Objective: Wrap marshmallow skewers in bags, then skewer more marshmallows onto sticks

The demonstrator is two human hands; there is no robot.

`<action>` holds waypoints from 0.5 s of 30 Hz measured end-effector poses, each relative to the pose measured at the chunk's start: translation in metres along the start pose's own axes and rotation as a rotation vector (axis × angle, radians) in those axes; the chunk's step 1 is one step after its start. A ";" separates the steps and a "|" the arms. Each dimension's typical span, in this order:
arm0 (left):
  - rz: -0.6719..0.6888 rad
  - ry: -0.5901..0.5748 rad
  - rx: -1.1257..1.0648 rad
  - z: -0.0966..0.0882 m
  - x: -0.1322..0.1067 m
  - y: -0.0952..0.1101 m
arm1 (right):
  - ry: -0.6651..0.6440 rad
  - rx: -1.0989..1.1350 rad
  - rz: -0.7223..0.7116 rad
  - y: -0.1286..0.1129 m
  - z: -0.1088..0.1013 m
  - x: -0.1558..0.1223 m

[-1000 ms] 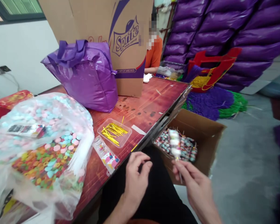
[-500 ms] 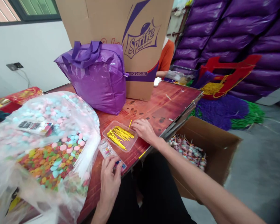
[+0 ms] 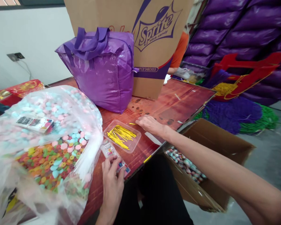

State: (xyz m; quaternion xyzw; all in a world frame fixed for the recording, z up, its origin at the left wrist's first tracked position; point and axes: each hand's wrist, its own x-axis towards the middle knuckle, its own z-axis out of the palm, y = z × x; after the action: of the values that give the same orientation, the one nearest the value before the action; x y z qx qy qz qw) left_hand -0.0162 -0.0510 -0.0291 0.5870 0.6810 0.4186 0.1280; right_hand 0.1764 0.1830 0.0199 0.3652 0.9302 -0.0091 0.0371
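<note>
My left hand [image 3: 113,179] rests at the table edge with its bent fingers and thumb around the lower part of a small clear printed packet [image 3: 109,150]. My right hand [image 3: 151,124] is closed above the table, fingertips pinched together. From those fingertips a yellow twist tie [image 3: 132,123] sticks out to the left. Between the hands lies a shallow clear plastic tray [image 3: 135,144], holding a pile of yellow twist ties [image 3: 121,136]. Under my right wrist a whitish strip [image 3: 153,138] lies on the table.
A large clear bag of colourful candy pieces [image 3: 51,168] fills the left, with another printed packet [image 3: 35,123] on top. Behind stand a purple bag [image 3: 103,72] and a carton [image 3: 152,84]. An open cardboard box [image 3: 215,193] stands below right. A person's orange sleeve [image 3: 179,50] shows behind.
The view has shifted slightly. The twist tie at my right fingertips has gone from upright to lying nearly flat. A whitish strip now shows beneath the right wrist. My left hand stays at the packet.
</note>
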 end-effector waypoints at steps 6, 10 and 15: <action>0.008 -0.012 0.008 0.000 0.000 0.001 | 0.002 0.017 0.044 -0.011 0.001 0.011; 0.006 -0.003 0.001 0.000 0.000 0.000 | 0.034 0.054 0.125 -0.010 -0.002 0.012; 0.014 0.003 0.002 0.001 0.000 0.000 | 0.129 0.140 0.243 -0.017 -0.021 -0.002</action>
State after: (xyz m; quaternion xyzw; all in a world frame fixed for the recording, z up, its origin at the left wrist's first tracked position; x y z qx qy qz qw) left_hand -0.0152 -0.0505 -0.0296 0.5913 0.6777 0.4195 0.1234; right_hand 0.1650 0.1699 0.0409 0.4765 0.8767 -0.0456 -0.0474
